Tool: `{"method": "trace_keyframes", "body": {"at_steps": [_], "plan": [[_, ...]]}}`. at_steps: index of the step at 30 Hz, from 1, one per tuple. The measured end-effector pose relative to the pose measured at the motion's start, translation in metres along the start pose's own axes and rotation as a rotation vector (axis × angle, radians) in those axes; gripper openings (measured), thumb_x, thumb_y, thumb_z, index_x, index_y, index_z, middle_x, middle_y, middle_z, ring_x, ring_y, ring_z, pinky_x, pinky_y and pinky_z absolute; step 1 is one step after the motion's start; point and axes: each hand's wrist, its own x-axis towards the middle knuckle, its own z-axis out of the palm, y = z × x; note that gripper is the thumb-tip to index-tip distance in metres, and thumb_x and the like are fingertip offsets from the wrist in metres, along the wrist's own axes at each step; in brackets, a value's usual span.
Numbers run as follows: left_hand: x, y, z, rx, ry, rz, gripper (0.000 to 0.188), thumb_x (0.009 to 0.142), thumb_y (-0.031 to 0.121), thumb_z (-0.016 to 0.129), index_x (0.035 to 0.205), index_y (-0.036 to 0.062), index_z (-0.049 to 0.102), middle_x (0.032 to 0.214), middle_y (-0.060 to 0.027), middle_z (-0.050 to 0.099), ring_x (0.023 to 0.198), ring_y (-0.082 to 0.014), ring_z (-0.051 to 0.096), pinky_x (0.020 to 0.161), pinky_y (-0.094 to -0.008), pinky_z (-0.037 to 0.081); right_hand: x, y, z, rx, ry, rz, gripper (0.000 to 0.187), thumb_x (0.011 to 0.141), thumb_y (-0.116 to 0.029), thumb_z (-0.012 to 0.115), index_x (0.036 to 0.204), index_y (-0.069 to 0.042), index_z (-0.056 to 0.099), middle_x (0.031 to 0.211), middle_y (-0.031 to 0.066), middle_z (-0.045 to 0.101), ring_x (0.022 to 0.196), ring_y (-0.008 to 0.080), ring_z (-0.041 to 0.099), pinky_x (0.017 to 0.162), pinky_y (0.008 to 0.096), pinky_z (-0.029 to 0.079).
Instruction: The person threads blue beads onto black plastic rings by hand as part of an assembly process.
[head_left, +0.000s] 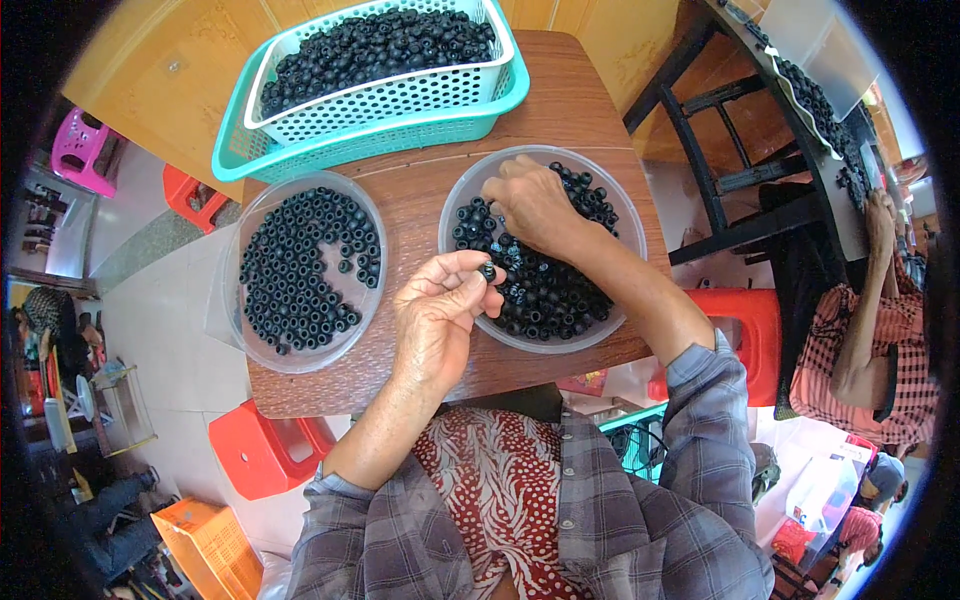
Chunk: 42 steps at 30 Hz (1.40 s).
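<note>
My left hand pinches a small black ring-shaped part between thumb and fingertips, above the near left rim of the right tub. Over the far part of that clear plastic tub, my right hand is closed with its fingers curled down at the black parts; whatever its fingertips hold is hidden. Small bluish-white bits show among the parts between my hands. To the left stands a second clear round tub, with many similar black ring parts spread over its bottom.
Behind the tubs, a white perforated basket heaped with black parts sits inside a turquoise basket. All rest on a brown wooden table. Red stools stand around it. At right, another person's hand reaches a dark table.
</note>
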Motion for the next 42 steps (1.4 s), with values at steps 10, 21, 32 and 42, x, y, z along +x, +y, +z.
{"method": "trace_keyframes", "body": {"at_steps": [10,21,32,42], "plan": [[-0.001,-0.002,0.002,0.009,0.001,0.011,0.019,0.084,0.0,0.06,0.103,-0.003,0.058,0.092,-0.0163,0.064,0.071,-0.0165,0.061,0.066,-0.0269,0.049,-0.003,0.004,0.0,0.04,0.017,-0.026,0.009,0.07,-0.004,0.063,0.076,-0.001,0.056,0.074,0.015,0.056,0.077,0.0341,0.055,0.065,0.0451,0.044],[-0.001,-0.002,0.002,-0.013,0.004,0.014,0.019,0.083,0.002,0.061,0.101,-0.0031,0.059,0.092,-0.0173,0.064,0.072,-0.018,0.06,0.066,-0.0292,0.049,-0.038,-0.018,-0.047,0.733,0.003,0.311,0.014,0.075,-0.006,0.069,0.086,0.0,0.062,0.072,0.0002,0.059,0.067,0.0062,0.054,0.06,0.0215,0.044],[-0.004,-0.007,0.007,0.019,0.006,0.031,0.02,0.084,0.0,0.06,0.103,-0.0042,0.058,0.092,-0.0163,0.064,0.074,-0.0189,0.062,0.065,-0.0286,0.05,-0.064,-0.049,-0.057,1.0,0.007,0.329,0.016,0.081,-0.002,0.064,0.097,-0.001,0.066,0.083,0.0001,0.061,0.072,0.0042,0.052,0.064,0.0201,0.042],[-0.011,-0.009,0.01,0.054,0.011,0.038,0.019,0.083,-0.001,0.06,0.102,-0.0037,0.058,0.088,-0.0138,0.065,0.072,-0.0173,0.063,0.064,-0.0254,0.05,-0.069,-0.063,-0.058,1.306,0.146,0.465,0.013,0.074,-0.003,0.067,0.088,-0.001,0.067,0.078,0.003,0.063,0.072,0.0065,0.057,0.064,0.0213,0.045]]}}
